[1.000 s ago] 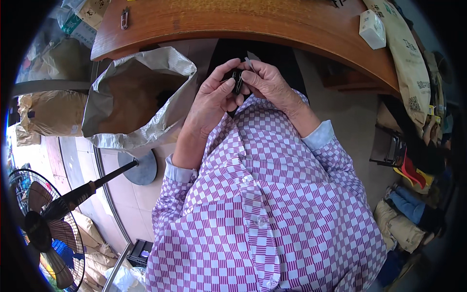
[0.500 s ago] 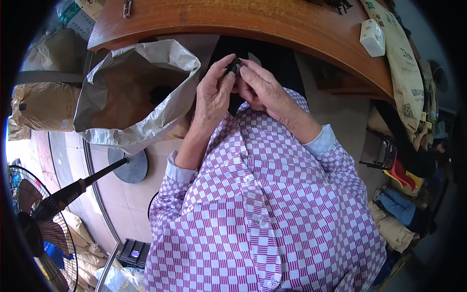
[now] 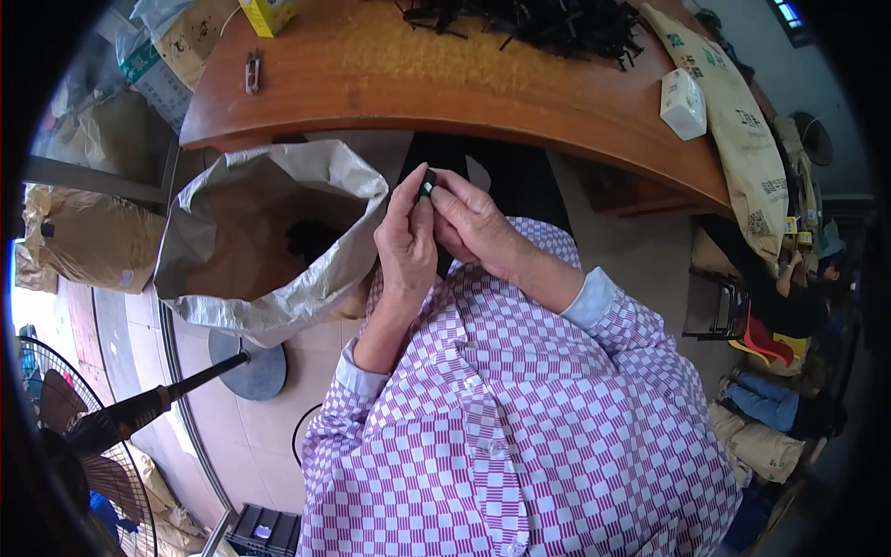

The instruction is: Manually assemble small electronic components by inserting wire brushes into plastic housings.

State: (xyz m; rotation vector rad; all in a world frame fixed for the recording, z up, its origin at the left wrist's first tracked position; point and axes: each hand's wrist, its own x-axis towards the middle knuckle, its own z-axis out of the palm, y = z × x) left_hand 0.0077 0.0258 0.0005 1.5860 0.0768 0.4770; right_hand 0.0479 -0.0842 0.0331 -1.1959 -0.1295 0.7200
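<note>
A small black piece (image 3: pixel 428 183) with a pale glint on it is pinched between my two hands, in front of my body. My left hand (image 3: pixel 406 239) grips it with thumb and forefinger. From the other side my right hand (image 3: pixel 470 218) closes on it, its lower fingers curled out of sight. What kind of piece it is cannot be made out. Just left of my hands a large woven sack (image 3: pixel 278 311) stands open, with a dark clump (image 3: pixel 314 241) inside. On the wooden table (image 3: pixel 371 93) ahead lies a heap of black strip-like pieces (image 3: pixel 566 28).
Snips (image 3: pixel 252 72) and a yellow box (image 3: pixel 267 14) lie at the table's left. A white tissue pack (image 3: pixel 684 104) and a long paper sack (image 3: pixel 742 139) are at its right. A fan (image 3: pixel 88 436) stands at lower left. Another person (image 3: pixel 794 306) sits far right.
The view has tilted up, so more of the table and the black heap shows. My hands stay together on the black piece, which has turned slightly and now shows a pale glint.
</note>
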